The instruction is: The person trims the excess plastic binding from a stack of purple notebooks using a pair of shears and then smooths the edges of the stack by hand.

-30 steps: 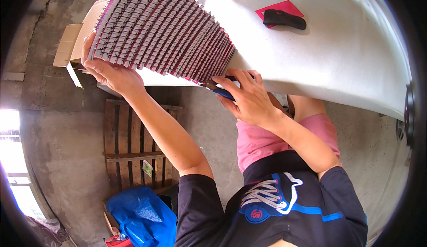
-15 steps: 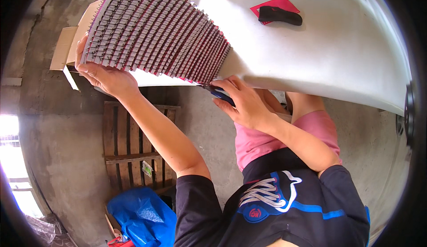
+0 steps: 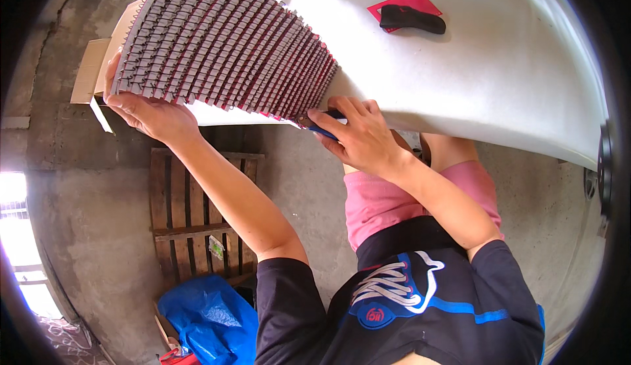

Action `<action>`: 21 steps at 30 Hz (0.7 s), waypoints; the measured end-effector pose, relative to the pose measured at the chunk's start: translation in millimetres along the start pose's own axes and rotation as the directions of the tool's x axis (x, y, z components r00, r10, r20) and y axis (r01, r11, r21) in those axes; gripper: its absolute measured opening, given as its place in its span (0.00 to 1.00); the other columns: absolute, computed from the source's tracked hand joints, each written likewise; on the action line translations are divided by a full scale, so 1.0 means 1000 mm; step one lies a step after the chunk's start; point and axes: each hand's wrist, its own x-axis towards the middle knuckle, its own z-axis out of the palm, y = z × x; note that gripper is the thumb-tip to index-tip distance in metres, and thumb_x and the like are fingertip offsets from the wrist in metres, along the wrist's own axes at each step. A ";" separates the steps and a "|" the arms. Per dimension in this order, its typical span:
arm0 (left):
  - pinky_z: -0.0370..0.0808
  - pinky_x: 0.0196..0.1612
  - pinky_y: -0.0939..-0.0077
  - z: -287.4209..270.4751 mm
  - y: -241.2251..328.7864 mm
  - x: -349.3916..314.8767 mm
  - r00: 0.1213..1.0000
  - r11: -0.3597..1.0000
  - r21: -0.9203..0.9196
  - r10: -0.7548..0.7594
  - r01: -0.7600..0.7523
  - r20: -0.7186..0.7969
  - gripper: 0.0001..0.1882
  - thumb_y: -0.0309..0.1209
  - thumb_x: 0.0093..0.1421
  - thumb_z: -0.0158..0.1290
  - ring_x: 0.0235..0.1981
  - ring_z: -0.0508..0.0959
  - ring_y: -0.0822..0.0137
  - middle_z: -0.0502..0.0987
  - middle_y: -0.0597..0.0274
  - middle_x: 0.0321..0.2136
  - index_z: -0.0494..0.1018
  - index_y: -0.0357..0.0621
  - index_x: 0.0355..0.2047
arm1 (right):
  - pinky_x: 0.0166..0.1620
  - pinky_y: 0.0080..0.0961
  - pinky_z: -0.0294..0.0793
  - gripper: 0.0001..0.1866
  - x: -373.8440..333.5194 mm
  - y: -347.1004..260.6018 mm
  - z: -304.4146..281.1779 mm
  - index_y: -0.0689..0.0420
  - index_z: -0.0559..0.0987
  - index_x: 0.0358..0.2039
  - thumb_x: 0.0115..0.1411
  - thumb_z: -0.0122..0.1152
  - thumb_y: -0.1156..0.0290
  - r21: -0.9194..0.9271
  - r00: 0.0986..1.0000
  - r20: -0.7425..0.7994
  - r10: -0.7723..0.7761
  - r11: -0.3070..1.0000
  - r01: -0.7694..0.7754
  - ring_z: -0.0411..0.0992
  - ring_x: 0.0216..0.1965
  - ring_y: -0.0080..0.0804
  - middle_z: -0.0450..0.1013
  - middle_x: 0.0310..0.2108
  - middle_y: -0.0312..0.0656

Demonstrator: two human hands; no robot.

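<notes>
A thick fanned stack of wire-bound booklets, grey with dark red edges and dark wire loops, leans over the near left part of the white table. My left hand is closed around the stack's lower left corner, thumb in front and the other fingers partly hidden behind. My right hand is wrapped round a pair of pliers with blue and black handles. The jaws of the pliers reach the stack's lower right corner; what lies between them is too small to make out.
On the white table lies a black pouch-like item over a red sheet. An open cardboard box stands beyond my left hand. Below are a wooden pallet and a blue plastic bag.
My right hand has risen slightly, and the handles of the pliers have spread apart. The stack and my left hand have shifted a little left in view.
</notes>
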 end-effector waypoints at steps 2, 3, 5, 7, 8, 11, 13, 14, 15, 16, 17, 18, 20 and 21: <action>0.75 0.46 0.67 0.001 0.000 0.000 1.000 1.000 0.007 0.001 -0.001 -0.003 0.33 0.59 0.60 0.34 0.43 0.73 0.63 0.70 0.56 0.43 0.63 0.40 0.46 | 0.41 0.39 0.65 0.18 0.002 0.001 -0.001 0.48 0.71 0.45 0.53 0.58 0.65 0.111 1.000 0.005 0.019 0.994 -0.019 0.70 0.38 0.36 0.67 0.36 0.40; 0.76 0.46 0.67 0.002 0.000 0.000 1.000 1.000 0.007 0.002 -0.002 -0.004 0.33 0.59 0.60 0.34 0.43 0.73 0.63 0.70 0.56 0.43 0.63 0.40 0.46 | 0.39 0.38 0.67 0.16 0.005 0.002 -0.003 0.49 0.72 0.44 0.53 0.58 0.65 0.165 1.000 0.008 0.028 0.986 -0.029 0.71 0.36 0.36 0.68 0.34 0.40; 0.76 0.46 0.67 -0.002 0.000 0.000 1.000 1.000 0.015 -0.001 0.001 -0.007 0.33 0.59 0.60 0.34 0.43 0.73 0.63 0.70 0.56 0.43 0.63 0.40 0.47 | 0.35 0.37 0.70 0.14 0.019 -0.001 -0.016 0.53 0.73 0.41 0.54 0.58 0.65 0.541 0.885 0.404 0.233 0.719 -0.436 0.73 0.31 0.39 0.70 0.28 0.43; 0.76 0.46 0.67 -0.002 -0.001 0.000 1.000 1.000 0.013 -0.007 0.007 -0.007 0.33 0.60 0.60 0.35 0.43 0.73 0.63 0.70 0.56 0.43 0.63 0.40 0.47 | 0.30 0.33 0.72 0.13 0.029 0.004 -0.022 0.56 0.75 0.38 0.55 0.57 0.64 0.631 0.721 0.654 0.229 0.360 -0.687 0.74 0.24 0.43 0.72 0.19 0.46; 0.76 0.46 0.67 -0.001 -0.001 0.001 1.000 1.000 0.004 -0.002 0.002 -0.002 0.33 0.59 0.60 0.35 0.43 0.73 0.63 0.70 0.56 0.43 0.64 0.40 0.47 | 0.31 0.33 0.72 0.13 0.026 0.006 -0.020 0.56 0.75 0.38 0.54 0.57 0.64 0.661 0.820 0.521 0.237 0.496 -0.564 0.74 0.25 0.43 0.72 0.21 0.46; 0.76 0.46 0.67 -0.002 -0.001 0.002 1.000 1.000 -0.009 0.007 -0.007 0.005 0.33 0.59 0.60 0.34 0.43 0.74 0.62 0.70 0.56 0.43 0.64 0.40 0.47 | 0.34 0.36 0.71 0.15 0.011 0.004 -0.012 0.55 0.75 0.40 0.53 0.59 0.64 0.394 0.982 0.114 0.152 0.900 -0.185 0.73 0.32 0.40 0.72 0.28 0.46; 0.76 0.46 0.67 -0.002 -0.001 0.001 1.000 1.000 -0.013 0.003 -0.003 0.010 0.33 0.59 0.60 0.34 0.43 0.74 0.62 0.70 0.55 0.43 0.64 0.40 0.47 | 0.37 0.37 0.68 0.18 0.001 0.000 -0.012 0.53 0.74 0.42 0.50 0.60 0.64 0.212 0.995 0.024 0.093 0.973 -0.096 0.71 0.36 0.39 0.70 0.33 0.44; 0.76 0.46 0.67 -0.002 -0.001 0.001 1.000 1.000 -0.003 0.001 -0.001 0.003 0.33 0.59 0.61 0.34 0.44 0.74 0.62 0.70 0.55 0.43 0.64 0.40 0.47 | 0.39 0.37 0.67 0.19 -0.002 -0.001 -0.012 0.52 0.73 0.43 0.49 0.60 0.64 0.114 0.998 -0.016 0.057 0.992 -0.054 0.70 0.38 0.38 0.69 0.35 0.43; 0.76 0.46 0.67 -0.002 0.000 0.000 1.000 1.000 0.008 -0.001 0.001 -0.004 0.33 0.59 0.61 0.33 0.44 0.74 0.62 0.70 0.55 0.43 0.63 0.40 0.47 | 0.40 0.37 0.65 0.20 -0.003 -0.002 -0.012 0.50 0.72 0.44 0.49 0.61 0.64 0.061 0.998 -0.035 0.043 0.997 -0.041 0.69 0.39 0.38 0.68 0.36 0.42; 0.76 0.46 0.67 -0.001 0.000 0.000 1.000 1.000 0.017 -0.003 0.003 -0.010 0.33 0.59 0.61 0.33 0.44 0.74 0.62 0.70 0.55 0.43 0.63 0.40 0.47 | 0.41 0.37 0.63 0.21 -0.004 -0.002 -0.012 0.49 0.72 0.44 0.48 0.61 0.65 0.006 0.998 -0.055 0.030 1.000 -0.029 0.68 0.40 0.37 0.67 0.37 0.41; 0.76 0.46 0.67 -0.001 0.000 0.000 1.000 1.000 0.018 -0.005 0.005 -0.013 0.33 0.59 0.61 0.33 0.44 0.74 0.62 0.70 0.55 0.43 0.63 0.39 0.46 | 0.43 0.36 0.62 0.22 -0.005 -0.002 -0.012 0.48 0.71 0.45 0.47 0.62 0.65 -0.048 0.997 -0.074 0.015 0.999 -0.019 0.67 0.40 0.37 0.66 0.37 0.40; 0.76 0.46 0.67 -0.001 0.000 -0.001 1.000 1.000 0.019 -0.007 0.008 -0.016 0.33 0.59 0.61 0.33 0.44 0.74 0.62 0.70 0.55 0.43 0.63 0.39 0.46 | 0.44 0.36 0.61 0.22 -0.005 -0.002 -0.010 0.48 0.71 0.45 0.47 0.62 0.65 -0.051 0.997 -0.079 -0.001 0.999 -0.003 0.67 0.41 0.36 0.66 0.38 0.40; 0.76 0.46 0.67 0.002 0.001 0.000 1.000 1.000 0.019 -0.011 0.012 -0.019 0.33 0.59 0.61 0.32 0.43 0.74 0.62 0.70 0.55 0.42 0.63 0.39 0.46 | 0.45 0.35 0.58 0.22 -0.002 0.000 -0.007 0.48 0.72 0.44 0.46 0.62 0.65 -0.062 0.995 -0.091 -0.035 0.998 0.030 0.67 0.41 0.35 0.65 0.39 0.39; 0.76 0.46 0.67 0.003 0.003 -0.001 1.000 1.000 0.020 -0.014 0.015 -0.018 0.33 0.59 0.61 0.32 0.43 0.74 0.62 0.70 0.55 0.42 0.63 0.39 0.46 | 0.44 0.35 0.59 0.22 -0.002 0.001 -0.006 0.48 0.72 0.44 0.46 0.62 0.65 -0.061 0.996 -0.086 -0.034 0.998 0.029 0.67 0.41 0.35 0.65 0.38 0.40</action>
